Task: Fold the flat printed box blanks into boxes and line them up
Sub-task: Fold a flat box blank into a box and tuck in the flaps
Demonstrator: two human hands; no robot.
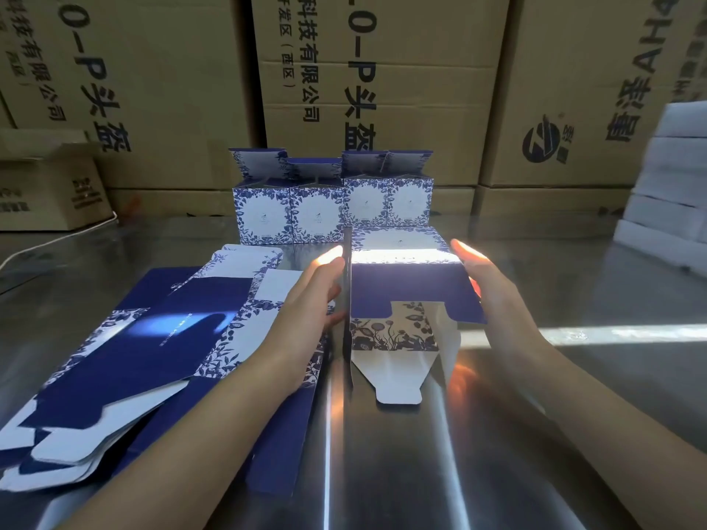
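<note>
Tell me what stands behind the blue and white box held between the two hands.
Behind the half-folded blue and white box stands a row of four folded floral boxes, top flaps open. The held box covers part of the right ones' lower fronts.

Head view, angled down, close over table [497,434]

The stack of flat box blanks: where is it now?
In the head view, the stack of flat blanks lies on the metal table, left of centre, under the left hand.

Left hand [306,300] and right hand [493,296] flank a half-opened box [405,277] — flat blanks [153,338] lie left.
</note>
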